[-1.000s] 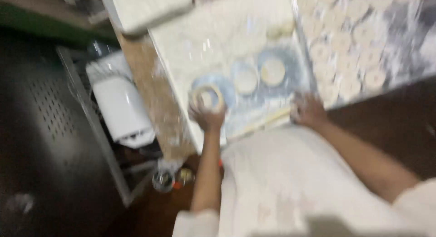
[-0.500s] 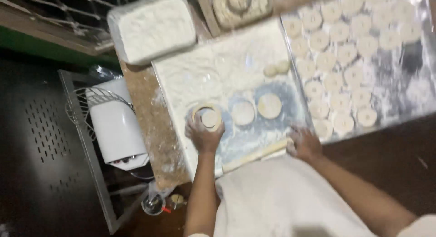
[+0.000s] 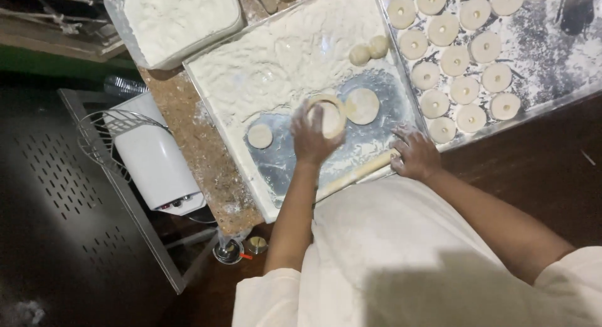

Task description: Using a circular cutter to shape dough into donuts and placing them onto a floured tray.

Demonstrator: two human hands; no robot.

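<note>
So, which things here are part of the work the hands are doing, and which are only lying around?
In use:
- left hand on the round cutter
- right hand by the rolling pin
- flat dough disc
- floured tray
- tray of cut rounds

Lying about:
- flour tub
- white appliance
- wire whisk
- two dough balls

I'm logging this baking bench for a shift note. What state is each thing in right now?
Left hand: gripping a round cutter, pressed on dough.
Right hand: resting on the rolling pin, fingers curled.
Floured tray: partly scraped bare near the hands.
Flat dough disc: rolled out, lying on the tray.
Small disc: cut, lying apart.
Dough balls: unrolled, touching.
Flour tub: open, full.
</note>
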